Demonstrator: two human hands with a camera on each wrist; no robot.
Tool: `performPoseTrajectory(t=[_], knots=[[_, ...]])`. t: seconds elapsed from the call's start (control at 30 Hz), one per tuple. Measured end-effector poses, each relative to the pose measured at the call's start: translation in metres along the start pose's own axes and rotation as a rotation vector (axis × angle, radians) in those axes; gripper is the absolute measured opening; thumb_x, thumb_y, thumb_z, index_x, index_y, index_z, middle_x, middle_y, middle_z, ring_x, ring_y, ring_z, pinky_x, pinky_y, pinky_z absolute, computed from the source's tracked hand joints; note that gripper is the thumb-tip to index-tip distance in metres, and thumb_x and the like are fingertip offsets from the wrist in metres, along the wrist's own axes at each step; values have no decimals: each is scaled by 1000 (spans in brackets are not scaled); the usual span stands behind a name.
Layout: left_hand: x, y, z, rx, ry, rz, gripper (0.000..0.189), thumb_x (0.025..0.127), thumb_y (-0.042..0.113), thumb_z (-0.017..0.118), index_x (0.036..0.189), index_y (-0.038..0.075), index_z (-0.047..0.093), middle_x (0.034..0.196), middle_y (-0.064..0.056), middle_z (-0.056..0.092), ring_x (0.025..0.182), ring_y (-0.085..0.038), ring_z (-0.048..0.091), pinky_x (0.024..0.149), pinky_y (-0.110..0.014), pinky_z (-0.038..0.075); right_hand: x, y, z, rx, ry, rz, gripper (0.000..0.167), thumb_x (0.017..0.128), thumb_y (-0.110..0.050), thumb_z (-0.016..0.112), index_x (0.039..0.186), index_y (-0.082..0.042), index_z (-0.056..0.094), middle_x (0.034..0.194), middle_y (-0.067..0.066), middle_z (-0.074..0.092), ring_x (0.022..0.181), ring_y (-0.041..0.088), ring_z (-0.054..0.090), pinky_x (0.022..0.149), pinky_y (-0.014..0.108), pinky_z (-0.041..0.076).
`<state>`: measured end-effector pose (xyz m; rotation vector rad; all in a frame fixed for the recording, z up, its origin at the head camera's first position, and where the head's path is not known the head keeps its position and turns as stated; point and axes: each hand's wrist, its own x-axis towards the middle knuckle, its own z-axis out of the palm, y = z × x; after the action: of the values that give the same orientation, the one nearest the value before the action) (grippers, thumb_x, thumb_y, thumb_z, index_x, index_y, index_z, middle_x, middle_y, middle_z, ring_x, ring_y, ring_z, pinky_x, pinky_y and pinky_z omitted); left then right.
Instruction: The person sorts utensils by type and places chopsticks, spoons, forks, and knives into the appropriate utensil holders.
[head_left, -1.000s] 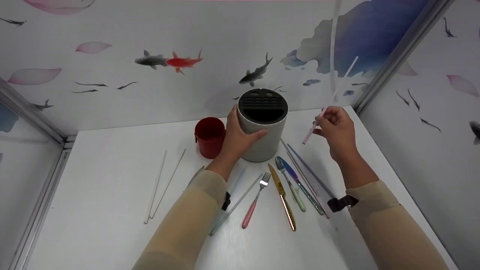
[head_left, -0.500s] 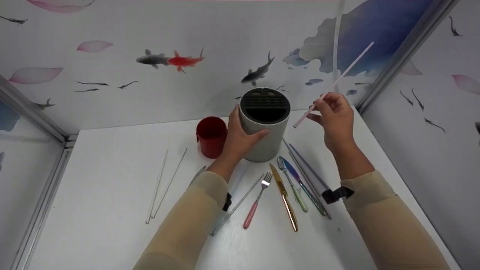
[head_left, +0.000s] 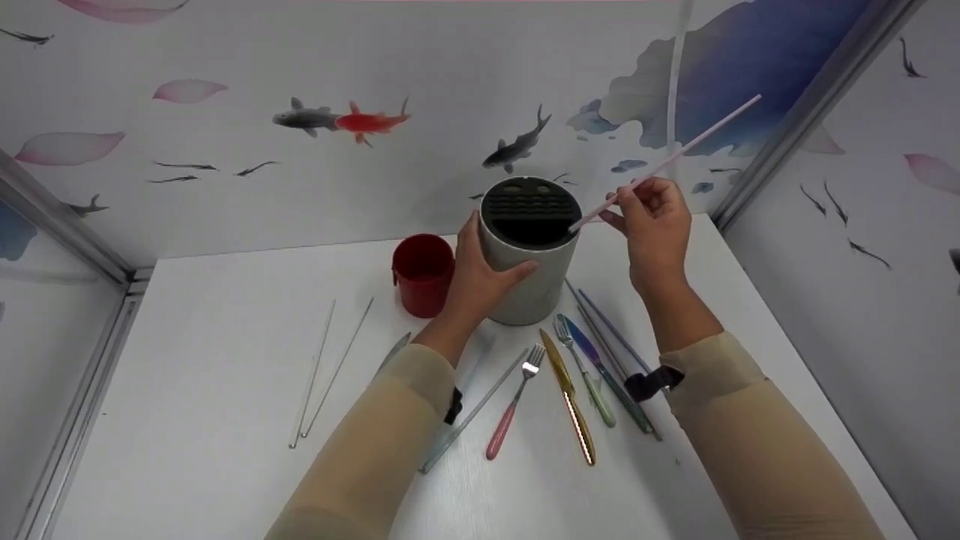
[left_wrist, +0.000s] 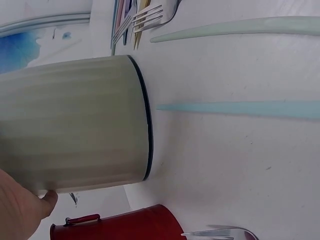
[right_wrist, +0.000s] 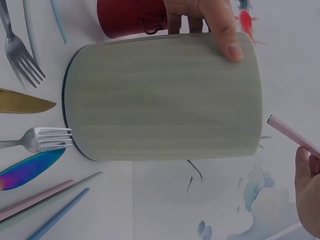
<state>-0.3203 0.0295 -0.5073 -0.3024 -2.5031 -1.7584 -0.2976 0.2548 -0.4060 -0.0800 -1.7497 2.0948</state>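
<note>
My left hand (head_left: 484,274) grips the left side of a grey-green utensil holder (head_left: 525,281), its thumb across the front. The holder stands upright, with a black slotted top that has one larger opening at the front. A pink chopstick (head_left: 697,142) slants from my right hand (head_left: 656,232), pinched between thumb and fingers. Its lower end overlaps the holder's right rim in the head view. In the right wrist view that end of the chopstick (right_wrist: 292,135) hangs just beyond the top rim, apart from it.
Left of the holder stands a red cup (head_left: 422,281). In front lie a pink-handled fork (head_left: 510,412), a gold knife (head_left: 568,397), a green-handled fork (head_left: 589,379), a rainbow knife (head_left: 607,375) and several chopsticks (head_left: 480,409). Two thin pale sticks (head_left: 337,367) lie at left. Patterned walls enclose the table.
My right hand has moved up and left, bringing the pink chopstick's lower end to the holder's top and tilting the stick flatter. The left hand and the holder have stayed in place.
</note>
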Motion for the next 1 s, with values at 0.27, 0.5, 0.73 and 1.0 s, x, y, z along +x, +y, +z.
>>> performPoseTrajectory(t=[0.27,0.5,0.73,1.0], knots=[[0,1,-1,8,-14,-28,119,82,51,86,167,23,8,172,1,21,159,-17,22,129,-44,28,1,11,6,-69,-34,-2,19,100,-14,69,116,-8,61,108,12,64,105,23,71,90,31,62],[-1,-1,-2,21,-22,-17,121,81,52,86,167,24,6,173,1,19,160,-19,20,129,-45,27,1,20,11,-124,-40,-4,18,100,-13,68,116,-9,60,109,11,64,105,22,71,90,30,62],[1,-6,1,49,-29,-60,128,77,55,88,167,21,2,174,-1,15,161,-22,18,129,-47,25,1,26,13,-194,-67,5,15,101,-12,67,115,-10,61,109,10,64,111,29,69,91,28,61],[1,-9,5,31,-25,-72,129,77,55,88,167,23,2,173,-1,15,160,-22,21,129,-48,27,1,28,12,-307,-71,34,16,102,-17,66,117,-12,61,110,6,63,110,20,68,98,25,58]])
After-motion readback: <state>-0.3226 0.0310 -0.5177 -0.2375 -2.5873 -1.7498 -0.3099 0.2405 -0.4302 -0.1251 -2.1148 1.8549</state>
